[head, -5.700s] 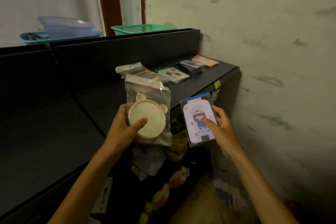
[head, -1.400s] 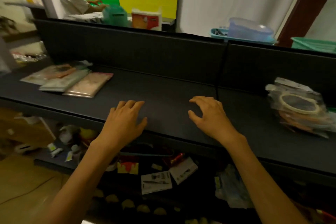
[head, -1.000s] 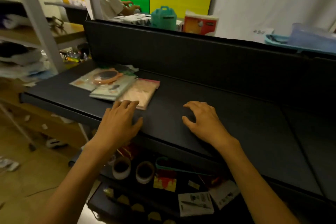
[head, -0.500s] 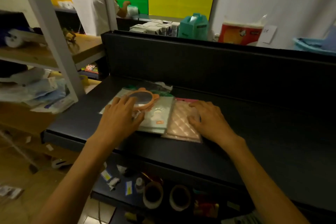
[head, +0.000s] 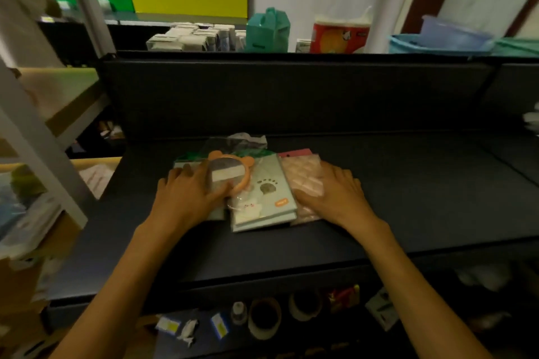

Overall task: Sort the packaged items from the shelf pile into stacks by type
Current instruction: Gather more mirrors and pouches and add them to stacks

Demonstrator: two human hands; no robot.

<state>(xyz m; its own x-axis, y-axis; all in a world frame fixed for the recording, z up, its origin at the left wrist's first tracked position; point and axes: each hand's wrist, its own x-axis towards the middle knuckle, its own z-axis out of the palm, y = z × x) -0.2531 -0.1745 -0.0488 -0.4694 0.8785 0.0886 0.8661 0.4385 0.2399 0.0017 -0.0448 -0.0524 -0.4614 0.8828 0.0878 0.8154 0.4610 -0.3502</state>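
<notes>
A small pile of packaged items lies on the black shelf (head: 408, 198). On top is an orange bear-eared round mirror (head: 233, 172) in a clear bag. Beside it lies a pale green booklet pack (head: 268, 198) with a paw print, and to its right a pink quilted pack (head: 303, 175). My left hand (head: 186, 198) rests flat on the pile's left side, its thumb against the mirror's rim. My right hand (head: 335, 195) lies flat on the pink pack's right part. Neither hand has anything lifted.
A tall black back panel (head: 291, 96) rises behind the shelf. Above it stand a teal box (head: 268, 29), a red-and-white pack (head: 339, 35) and blue tubs (head: 443, 41). A grey rack (head: 43, 140) stands at the left. Tape rolls (head: 264, 320) and small items sit on the lower shelf.
My view and both hands have travelled left along the shelf to the pile. The hands now press on the packs, the left one further onto the mirror's bag.
</notes>
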